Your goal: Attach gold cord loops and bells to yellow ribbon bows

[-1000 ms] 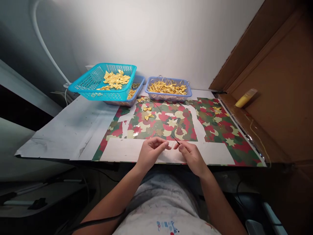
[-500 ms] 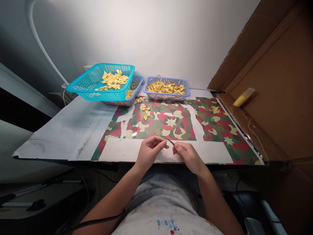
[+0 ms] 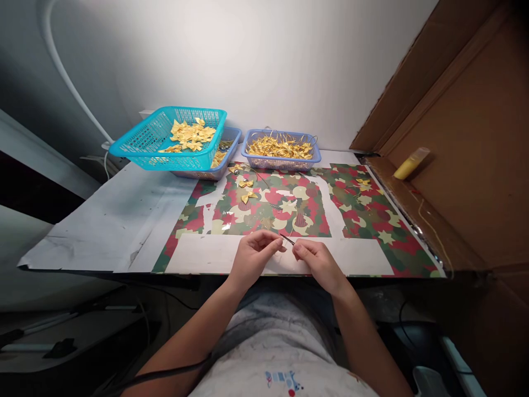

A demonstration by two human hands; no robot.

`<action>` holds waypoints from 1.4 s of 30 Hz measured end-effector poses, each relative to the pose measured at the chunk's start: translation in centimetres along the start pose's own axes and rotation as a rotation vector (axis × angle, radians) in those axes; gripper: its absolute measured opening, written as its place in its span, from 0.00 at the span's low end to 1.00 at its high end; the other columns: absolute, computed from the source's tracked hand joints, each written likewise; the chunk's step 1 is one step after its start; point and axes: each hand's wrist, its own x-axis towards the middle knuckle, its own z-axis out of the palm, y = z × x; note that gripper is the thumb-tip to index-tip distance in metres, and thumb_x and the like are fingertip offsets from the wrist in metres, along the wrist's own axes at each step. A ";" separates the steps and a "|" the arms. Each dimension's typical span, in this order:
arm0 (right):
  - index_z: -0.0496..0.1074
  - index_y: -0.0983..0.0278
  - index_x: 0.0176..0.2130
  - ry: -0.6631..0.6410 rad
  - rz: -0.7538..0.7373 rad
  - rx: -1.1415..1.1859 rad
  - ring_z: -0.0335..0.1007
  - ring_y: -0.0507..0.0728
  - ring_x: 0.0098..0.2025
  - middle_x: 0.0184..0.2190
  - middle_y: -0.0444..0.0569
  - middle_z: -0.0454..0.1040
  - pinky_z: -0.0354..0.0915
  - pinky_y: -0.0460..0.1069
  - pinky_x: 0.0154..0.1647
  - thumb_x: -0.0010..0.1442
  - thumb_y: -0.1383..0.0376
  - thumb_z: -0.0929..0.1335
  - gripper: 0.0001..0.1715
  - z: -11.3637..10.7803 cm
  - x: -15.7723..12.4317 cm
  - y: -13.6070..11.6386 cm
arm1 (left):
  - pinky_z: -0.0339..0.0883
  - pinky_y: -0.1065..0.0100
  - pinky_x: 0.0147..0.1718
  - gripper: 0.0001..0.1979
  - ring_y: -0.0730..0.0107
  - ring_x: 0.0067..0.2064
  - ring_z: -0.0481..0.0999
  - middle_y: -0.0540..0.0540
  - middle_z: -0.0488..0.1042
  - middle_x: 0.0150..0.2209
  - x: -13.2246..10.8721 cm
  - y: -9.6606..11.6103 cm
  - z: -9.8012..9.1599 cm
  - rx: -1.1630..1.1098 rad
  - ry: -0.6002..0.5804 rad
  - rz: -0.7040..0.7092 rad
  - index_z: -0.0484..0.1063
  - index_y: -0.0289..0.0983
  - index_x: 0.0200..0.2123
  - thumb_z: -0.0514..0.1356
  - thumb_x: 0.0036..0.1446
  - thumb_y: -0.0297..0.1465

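Note:
My right hand (image 3: pixel 316 259) is closed around a thin dark pointed tool, which looks like tweezers (image 3: pixel 286 239). Its tip points up and left, close to the fingertips of my left hand (image 3: pixel 258 251). The left thumb and fingers are pinched together; whatever they hold is too small to make out. Both hands are over the white strip (image 3: pixel 206 253) along the table's front. Ahead of them, a gold bow (image 3: pixel 248 197) and another bow with a small bell-like silver bead (image 3: pixel 247 183) lie on the patterned paper (image 3: pixel 264 212).
A turquoise basket (image 3: pixel 165 161) of gold bows rests on a blue basket (image 3: pixel 235 149) at back left. Another blue basket (image 3: pixel 285 163) holds gold bows with cords. More bows (image 3: pixel 363 184) lie at right. A yellow-filled tube (image 3: pixel 411 164) is by the cardboard wall (image 3: pixel 463 138).
Both hands stay almost still, fingertips close together. The whole view has shifted very slightly; nothing on the table has visibly moved.

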 end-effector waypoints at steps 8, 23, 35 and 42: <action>0.71 0.63 0.42 0.411 0.064 -0.394 0.70 0.60 0.37 0.35 0.51 0.75 0.62 0.51 0.37 0.60 0.53 0.64 0.17 -4.8 1.1 2.0 | 0.65 0.73 0.28 0.09 0.71 0.30 0.75 0.48 0.78 0.25 0.2 0.5 -1.0 0.048 0.054 0.025 0.75 0.36 0.27 0.66 0.50 0.36; 0.73 0.63 0.44 -0.281 0.219 0.330 0.71 0.63 0.46 0.42 0.56 0.75 0.66 0.58 0.47 0.61 0.42 0.55 0.34 -4.7 -0.7 -2.0 | 0.69 0.69 0.26 0.04 0.70 0.26 0.75 0.47 0.77 0.26 -0.6 7.5 0.7 0.280 -0.344 0.415 0.75 0.38 0.30 0.62 0.56 0.31; 0.55 0.60 0.25 -0.039 0.271 0.788 0.34 0.48 0.17 0.17 0.36 0.41 0.45 0.44 0.17 0.68 0.56 0.59 0.21 -4.7 4.1 -6.5 | 0.68 0.71 0.34 0.13 0.69 0.32 0.75 0.44 0.78 0.30 -2.3 4.3 0.8 0.933 -0.787 0.897 0.72 0.36 0.35 0.49 0.67 0.28; 0.50 0.60 0.23 -0.023 0.167 0.602 0.29 0.49 0.20 0.19 0.37 0.39 0.36 0.45 0.17 0.67 0.54 0.59 0.24 -7.4 7.1 -6.1 | 0.66 0.69 0.32 0.11 0.69 0.30 0.72 0.45 0.76 0.28 -3.3 1.5 0.2 0.945 -0.879 0.993 0.71 0.36 0.34 0.50 0.66 0.27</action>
